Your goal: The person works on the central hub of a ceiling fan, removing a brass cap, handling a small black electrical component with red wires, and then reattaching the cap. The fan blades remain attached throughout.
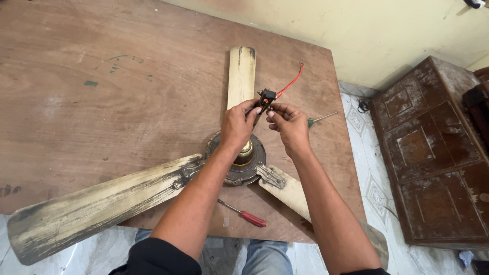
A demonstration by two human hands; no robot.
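Your table (102, 102) was a worn brown plywood sheet with green paint flecks. On it lay the grimy ceiling fan (239, 163), two of its blades jutting past the near edge, a red-handled screwdriver (243, 214) near that edge, and a green-handled screwdriver (321, 119) toward the right side.
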